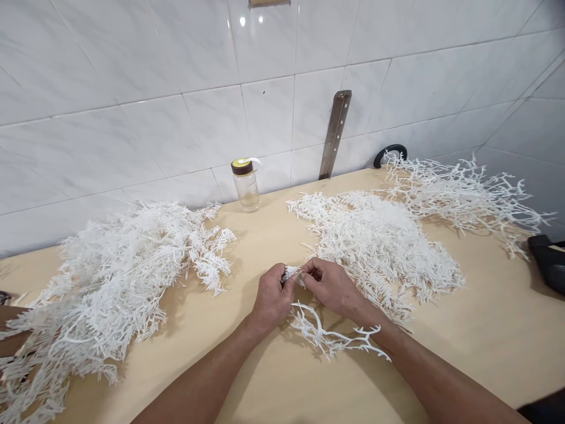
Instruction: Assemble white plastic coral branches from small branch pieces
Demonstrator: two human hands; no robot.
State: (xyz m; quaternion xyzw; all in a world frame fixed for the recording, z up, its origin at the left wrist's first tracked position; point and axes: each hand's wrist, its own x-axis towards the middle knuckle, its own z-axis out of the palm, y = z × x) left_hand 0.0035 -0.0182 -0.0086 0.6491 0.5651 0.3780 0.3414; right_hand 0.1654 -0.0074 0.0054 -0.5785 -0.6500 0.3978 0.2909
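Observation:
My left hand [271,297] is closed around a small white plastic sprig [291,272] with many thin tips. The fingers of my right hand [331,285] are pinched together at the sprig's right side; what exactly lies between those fingertips is hidden. Just below both hands is a white branching plastic stem [324,335], its forked end reaching over toward my right forearm. Whether this stem is joined to the sprig in my left hand cannot be made out. To the right, close to my right hand, spreads a heap of short white sprigs [375,241].
A large pile of leafy white branches [128,271] covers the table's left side. Bare white branches [463,191] lie at the back right near a black ring-shaped object [391,154]. A clear bottle [247,191] and a metal bracket [335,135] stand by the tiled wall.

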